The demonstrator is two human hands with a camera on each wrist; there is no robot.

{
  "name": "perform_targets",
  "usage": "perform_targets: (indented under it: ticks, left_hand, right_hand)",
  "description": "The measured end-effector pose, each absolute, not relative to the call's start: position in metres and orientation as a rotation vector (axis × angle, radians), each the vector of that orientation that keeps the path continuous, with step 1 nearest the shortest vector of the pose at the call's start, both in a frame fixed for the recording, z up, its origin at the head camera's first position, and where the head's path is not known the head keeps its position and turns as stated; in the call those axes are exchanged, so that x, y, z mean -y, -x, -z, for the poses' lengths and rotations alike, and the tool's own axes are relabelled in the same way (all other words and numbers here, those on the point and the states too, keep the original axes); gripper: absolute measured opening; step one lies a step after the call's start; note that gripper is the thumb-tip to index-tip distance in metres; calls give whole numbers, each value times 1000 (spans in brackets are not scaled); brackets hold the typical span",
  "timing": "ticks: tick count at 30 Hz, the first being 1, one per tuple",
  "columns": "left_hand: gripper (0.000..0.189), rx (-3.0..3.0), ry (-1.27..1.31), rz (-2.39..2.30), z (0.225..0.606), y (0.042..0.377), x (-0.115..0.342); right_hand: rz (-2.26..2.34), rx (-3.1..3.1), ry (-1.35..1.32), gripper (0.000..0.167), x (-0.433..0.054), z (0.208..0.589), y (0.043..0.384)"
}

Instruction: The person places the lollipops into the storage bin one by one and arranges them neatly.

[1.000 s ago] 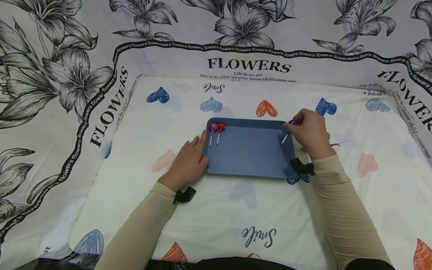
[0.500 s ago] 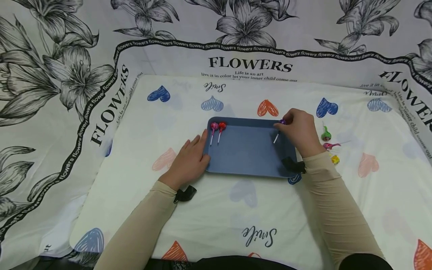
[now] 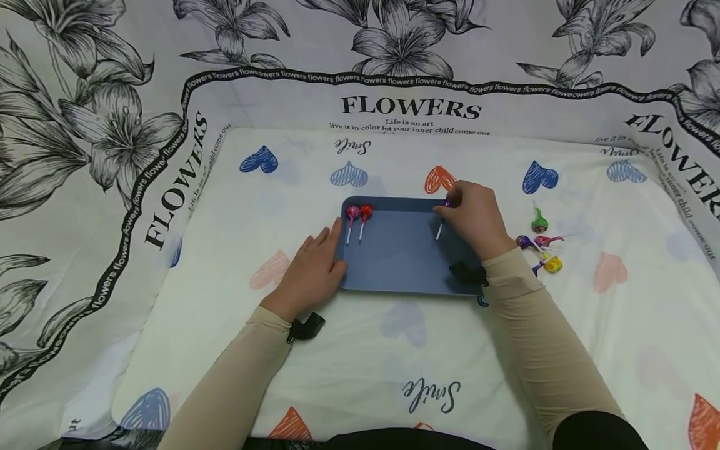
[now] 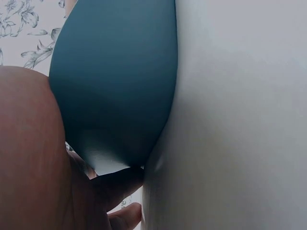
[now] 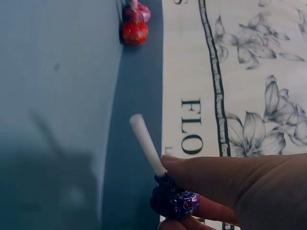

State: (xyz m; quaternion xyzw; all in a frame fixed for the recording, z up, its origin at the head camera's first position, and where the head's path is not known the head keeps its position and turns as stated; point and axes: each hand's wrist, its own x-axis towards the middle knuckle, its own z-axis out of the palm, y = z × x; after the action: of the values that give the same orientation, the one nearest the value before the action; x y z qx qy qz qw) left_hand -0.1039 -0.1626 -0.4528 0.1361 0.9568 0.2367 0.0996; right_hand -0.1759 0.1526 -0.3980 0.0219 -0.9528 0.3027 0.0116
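My right hand (image 3: 471,215) pinches a purple-wrapped lollipop (image 5: 175,199) between thumb and fingers, over the right half of a blue tray (image 3: 405,275). Its white stick points down toward the tray floor in the head view. Against the tray's left edge rests my left hand (image 3: 309,272), fingers straight and touching the outer wall; the left wrist view shows the tray side (image 4: 115,86) close beside the fingers. Inside the tray's far left corner lie a pink lollipop (image 3: 352,213) and a red lollipop (image 3: 366,212), side by side with sticks toward me.
Right of the tray, several more lollipops lie on the cloth: a green one (image 3: 539,223), a pink one (image 3: 545,242), a purple one (image 3: 523,241) and a yellow one (image 3: 554,264). My right forearm partly covers this group. A flower-printed cloth (image 3: 281,100) spreads underneath.
My right hand has carried the purple lollipop leftward from the tray's right edge to over its interior, uncovering more of the loose lollipops. The left hand stays at the tray's edge.
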Motion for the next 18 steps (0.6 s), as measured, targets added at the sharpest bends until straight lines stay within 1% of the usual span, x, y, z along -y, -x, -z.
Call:
perform_targets:
  ticks: [10,18]
  left_hand:
    - [78,-2827,-399,-704,454,103,162]
    - [77,-2820,-400,-710,452,103,163]
  right_hand:
    - [-966,2958,-128,21,-139,404,180]
    - [-985,2964,-114,22,-133,406,182]
